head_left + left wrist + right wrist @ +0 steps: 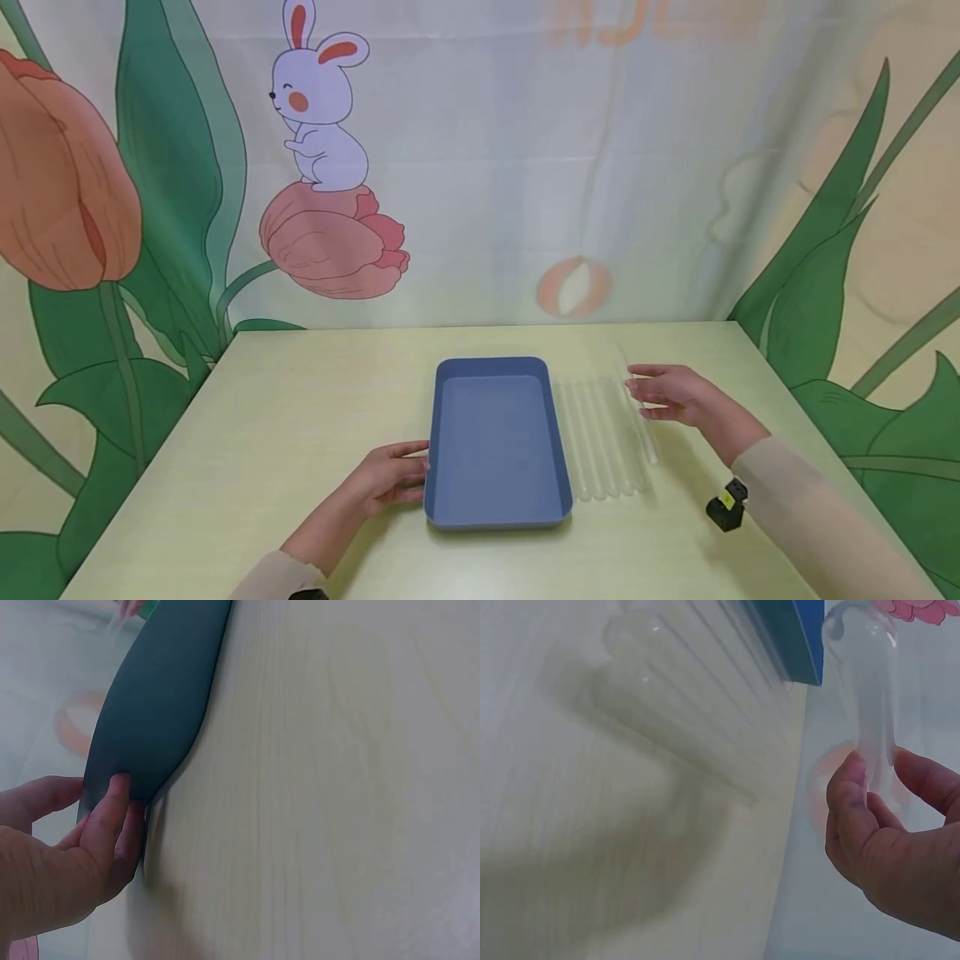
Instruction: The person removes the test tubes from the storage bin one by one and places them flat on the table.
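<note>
My left hand (390,481) is at the left side of a blue rectangular tray (498,527), its fingertips against the outer wall. In the left wrist view, the fingers (112,802) rest on that wall near a rounded corner. My right hand (672,392) pinches a clear tube (651,450) between thumb and fingers. The right wrist view shows this tube (874,682) with a rounded end, held raised above the table. Several similar clear tubes (600,442) lie side by side on the table, between the tray and my right hand.
The pale wood-grain table (300,400) runs back to a printed curtain (480,167) with a rabbit and tulips. A small black device (726,506) sits at my right wrist.
</note>
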Demonstrator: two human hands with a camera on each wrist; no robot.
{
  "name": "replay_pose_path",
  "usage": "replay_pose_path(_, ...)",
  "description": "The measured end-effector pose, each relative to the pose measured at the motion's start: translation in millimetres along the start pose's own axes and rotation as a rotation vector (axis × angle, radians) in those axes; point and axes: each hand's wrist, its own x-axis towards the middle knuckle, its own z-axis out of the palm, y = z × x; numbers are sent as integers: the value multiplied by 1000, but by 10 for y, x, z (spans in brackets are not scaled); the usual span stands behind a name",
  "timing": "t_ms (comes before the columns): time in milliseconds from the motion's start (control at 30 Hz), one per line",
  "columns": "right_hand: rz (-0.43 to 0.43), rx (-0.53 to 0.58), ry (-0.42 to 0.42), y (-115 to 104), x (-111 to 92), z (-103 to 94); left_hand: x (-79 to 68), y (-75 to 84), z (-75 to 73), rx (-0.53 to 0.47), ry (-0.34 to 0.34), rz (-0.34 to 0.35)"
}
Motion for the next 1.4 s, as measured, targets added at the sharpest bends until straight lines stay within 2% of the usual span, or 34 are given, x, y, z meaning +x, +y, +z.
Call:
replay_pose_path(233,25,16,25,166,73,-62,14,-6,-2,2,1,-2)
replay_pose_path(500,21,20,39,328,148,-33,17,-9,-4,-6,-3,-1)
replay_pose_path(767,39,-18,115,437,296,-6,22,-24,-18,-17,-13,6)
replay_pose_path(1133,77,-128,174,482,405,57,20,-36,-12,-19,6,-2)
replay_pose_path(1400,104,-148,194,489,436,98,19,-36,-19,-13,-4,3)
